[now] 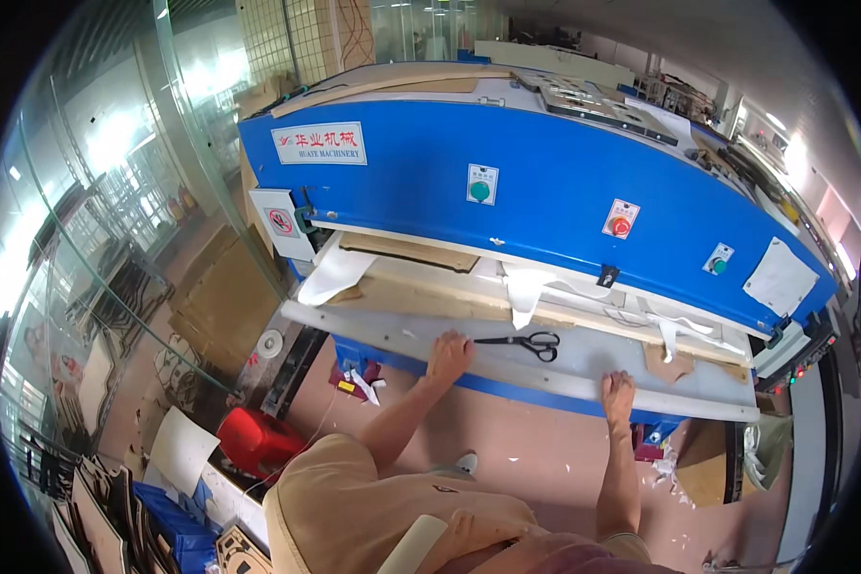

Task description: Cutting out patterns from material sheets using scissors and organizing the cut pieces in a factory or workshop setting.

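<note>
Both my hands rest at the front edge of a long grey work table (pixel 407 337) under a blue press. My left hand (pixel 450 356) lies on the edge with its fingers curled. Just to its right are black-handled scissors (pixel 536 344), lying flat with the blades pointing toward that hand; I cannot tell whether they touch. Farther right, my right hand (pixel 618 390) is closed over the same edge, fingers bent onto the top. Behind the scissors a white sheet piece (pixel 526 295) hangs out of the press opening.
The blue press (pixel 402 172) spans the far side, with a green button (pixel 479 191) and a red button (pixel 620 226) on its front. Another white piece (pixel 335 273) droops at the left. A red container (pixel 258 442) stands on the left; scraps (pixel 674 474) litter the floor at right.
</note>
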`<state>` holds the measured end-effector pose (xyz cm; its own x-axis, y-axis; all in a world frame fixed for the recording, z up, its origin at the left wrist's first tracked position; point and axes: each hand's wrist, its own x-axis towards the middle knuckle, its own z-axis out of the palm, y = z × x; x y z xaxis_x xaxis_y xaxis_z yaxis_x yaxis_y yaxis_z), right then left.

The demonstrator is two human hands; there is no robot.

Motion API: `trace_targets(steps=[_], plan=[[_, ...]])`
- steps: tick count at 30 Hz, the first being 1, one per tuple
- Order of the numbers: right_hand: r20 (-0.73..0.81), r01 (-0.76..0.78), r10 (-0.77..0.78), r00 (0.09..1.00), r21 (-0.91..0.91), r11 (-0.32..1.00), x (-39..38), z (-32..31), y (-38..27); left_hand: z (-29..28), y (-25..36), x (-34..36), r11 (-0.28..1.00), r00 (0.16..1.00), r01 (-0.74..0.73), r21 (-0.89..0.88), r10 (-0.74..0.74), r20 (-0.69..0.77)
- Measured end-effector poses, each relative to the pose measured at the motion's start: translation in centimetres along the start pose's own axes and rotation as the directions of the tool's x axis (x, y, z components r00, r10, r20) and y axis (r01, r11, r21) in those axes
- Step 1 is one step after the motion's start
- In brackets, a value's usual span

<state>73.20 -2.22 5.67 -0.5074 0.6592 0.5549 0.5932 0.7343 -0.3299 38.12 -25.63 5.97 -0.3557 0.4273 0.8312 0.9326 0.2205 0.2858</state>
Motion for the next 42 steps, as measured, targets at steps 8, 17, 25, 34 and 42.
trace_targets(steps=[8,17,25,34,42], plan=[[0.037,-0.104,0.103,0.994,0.017,0.994,-6.4,-9.1,-3.8,-9.0,5.7,-2.0,0.993,0.989,0.069,-0.094,-0.056,0.136],[0.032,-0.186,0.184,0.982,0.08,0.979,-15.3,-8.7,2.9,-6.5,12.5,-12.0,0.978,0.927,0.183,-0.1,-0.138,0.348],[0.068,-0.243,0.241,0.968,0.02,0.97,-11.8,-6.0,11.9,2.6,16.1,-11.2,0.984,0.886,0.174,-0.044,-0.137,0.444],[0.023,-0.258,0.259,0.966,-0.043,0.965,-6.3,-0.9,11.6,6.3,11.6,-7.8,0.981,0.866,0.164,-0.104,-0.093,0.491],[0.023,-0.551,0.563,0.826,0.24,0.799,2.1,1.1,-2.9,-1.2,-3.7,2.0,0.953,0.921,0.135,-0.272,-0.019,0.389]])
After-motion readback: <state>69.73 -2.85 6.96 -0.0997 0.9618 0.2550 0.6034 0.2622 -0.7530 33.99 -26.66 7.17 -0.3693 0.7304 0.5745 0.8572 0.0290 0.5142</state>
